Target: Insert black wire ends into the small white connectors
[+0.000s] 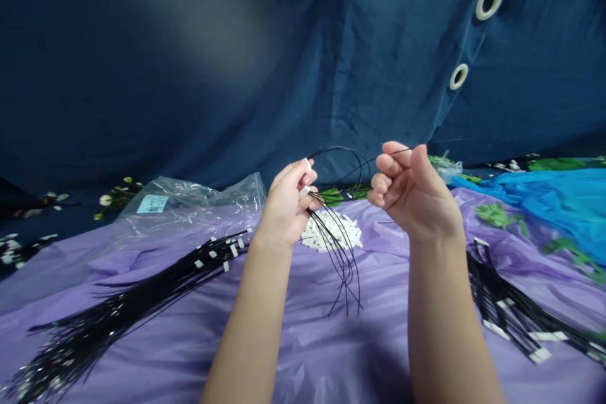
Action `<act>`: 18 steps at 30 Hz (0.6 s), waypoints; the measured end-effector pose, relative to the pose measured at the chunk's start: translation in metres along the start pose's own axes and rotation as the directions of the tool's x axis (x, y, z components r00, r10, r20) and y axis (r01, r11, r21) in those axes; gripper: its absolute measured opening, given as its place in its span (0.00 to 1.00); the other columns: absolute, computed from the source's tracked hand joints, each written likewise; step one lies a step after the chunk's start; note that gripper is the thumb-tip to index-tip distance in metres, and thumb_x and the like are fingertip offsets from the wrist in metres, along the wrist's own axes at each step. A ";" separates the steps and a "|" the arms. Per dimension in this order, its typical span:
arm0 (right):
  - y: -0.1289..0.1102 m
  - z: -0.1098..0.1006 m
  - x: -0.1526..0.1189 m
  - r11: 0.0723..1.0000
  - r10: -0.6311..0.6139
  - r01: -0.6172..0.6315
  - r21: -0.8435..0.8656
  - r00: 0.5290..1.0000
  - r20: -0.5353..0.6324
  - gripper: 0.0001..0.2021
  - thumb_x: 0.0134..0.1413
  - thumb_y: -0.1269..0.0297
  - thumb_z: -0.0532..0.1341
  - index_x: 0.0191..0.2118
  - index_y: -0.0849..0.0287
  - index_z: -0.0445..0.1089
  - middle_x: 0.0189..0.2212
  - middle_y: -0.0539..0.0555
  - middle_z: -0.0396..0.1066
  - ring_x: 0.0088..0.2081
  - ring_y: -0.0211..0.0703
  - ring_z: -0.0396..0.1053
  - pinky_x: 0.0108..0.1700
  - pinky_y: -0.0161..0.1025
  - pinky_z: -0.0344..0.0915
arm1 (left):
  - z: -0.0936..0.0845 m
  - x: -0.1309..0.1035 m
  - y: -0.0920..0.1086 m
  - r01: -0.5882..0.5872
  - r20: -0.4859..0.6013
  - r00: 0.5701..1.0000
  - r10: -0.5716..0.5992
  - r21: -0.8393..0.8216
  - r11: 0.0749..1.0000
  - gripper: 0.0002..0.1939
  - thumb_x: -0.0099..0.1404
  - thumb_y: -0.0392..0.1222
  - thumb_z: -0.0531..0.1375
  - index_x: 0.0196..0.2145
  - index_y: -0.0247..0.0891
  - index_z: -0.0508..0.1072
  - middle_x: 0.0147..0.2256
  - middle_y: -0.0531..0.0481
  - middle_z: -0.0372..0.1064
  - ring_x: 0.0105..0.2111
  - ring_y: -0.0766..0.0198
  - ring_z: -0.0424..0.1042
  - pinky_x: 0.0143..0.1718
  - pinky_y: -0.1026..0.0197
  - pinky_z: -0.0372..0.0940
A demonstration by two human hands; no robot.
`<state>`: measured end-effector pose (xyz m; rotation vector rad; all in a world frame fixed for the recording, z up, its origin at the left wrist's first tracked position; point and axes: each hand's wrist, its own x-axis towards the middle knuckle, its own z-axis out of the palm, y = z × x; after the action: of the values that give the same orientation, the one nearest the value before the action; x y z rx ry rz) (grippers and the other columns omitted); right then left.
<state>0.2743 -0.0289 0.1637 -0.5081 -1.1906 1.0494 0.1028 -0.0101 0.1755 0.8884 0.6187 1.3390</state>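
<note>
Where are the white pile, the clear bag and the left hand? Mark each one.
White pile (314, 237): head view, on heaped pieces in its left part.
Clear bag (206, 203): head view, on the plastic right of its label.
Left hand (284, 207): head view, middle of the hand.

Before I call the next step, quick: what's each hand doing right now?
Left hand: closed, holding thin black wires with white connectors.
Right hand: pinching one black wire end, other fingers loosely curled.

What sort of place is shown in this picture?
Probably a makeshift workspace for handwork: bundles of black cords and a pile of small white pieces lie on a purple sheet.
</note>
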 end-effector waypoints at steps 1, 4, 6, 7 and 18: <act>0.001 0.001 0.003 0.999 -0.047 0.045 -0.027 0.995 -0.089 0.17 0.54 0.44 0.60 0.37 0.52 0.66 0.24 0.44 0.65 0.19 0.32 0.60 0.20 0.32 0.58 | 0.000 0.000 -0.001 -0.002 0.008 1.000 0.002 0.020 1.000 0.05 0.64 0.39 0.58 0.34 0.36 0.65 0.22 0.62 0.52 0.11 0.81 0.41 0.13 0.71 0.50; 0.003 0.000 0.010 0.973 -0.232 0.220 -0.077 0.904 -0.359 0.19 0.54 0.42 0.59 0.32 0.54 0.61 0.19 0.42 0.47 0.16 0.30 0.47 0.18 0.31 0.51 | 0.000 -0.002 -0.002 -0.018 0.029 0.999 0.016 0.076 0.997 0.05 0.64 0.40 0.59 0.36 0.37 0.66 0.23 0.61 0.52 0.11 0.80 0.42 0.13 0.70 0.50; 0.003 -0.007 0.014 0.934 -0.353 0.337 -0.120 0.817 -0.456 0.20 0.55 0.40 0.57 0.32 0.53 0.61 0.21 0.43 0.45 0.18 0.31 0.48 0.20 0.32 0.53 | -0.001 -0.002 -0.002 -0.023 0.043 0.999 0.018 0.098 0.995 0.06 0.64 0.41 0.59 0.37 0.38 0.66 0.24 0.61 0.52 0.12 0.80 0.43 0.13 0.70 0.51; 0.002 -0.011 0.015 0.912 -0.405 0.383 -0.144 0.792 -0.457 0.20 0.55 0.39 0.56 0.34 0.53 0.62 0.22 0.43 0.47 0.19 0.31 0.51 0.22 0.32 0.56 | -0.001 -0.003 -0.003 -0.021 0.053 0.998 0.015 0.106 0.994 0.06 0.64 0.41 0.59 0.37 0.38 0.66 0.24 0.61 0.52 0.12 0.80 0.43 0.14 0.70 0.51; -0.007 0.004 -0.005 0.879 -0.409 0.290 -0.377 0.866 -0.286 0.06 0.49 0.62 0.67 0.34 0.56 0.74 0.18 0.45 0.63 0.16 0.29 0.50 0.16 0.32 0.44 | -0.004 -0.003 -0.005 -0.065 0.147 0.989 0.036 0.199 0.978 0.09 0.62 0.46 0.61 0.37 0.40 0.68 0.24 0.59 0.52 0.14 0.79 0.47 0.14 0.72 0.49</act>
<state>0.2730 -0.0378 0.1681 -0.6733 -1.0756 0.4163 0.1019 -0.0120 0.1692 1.1622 0.6323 1.2602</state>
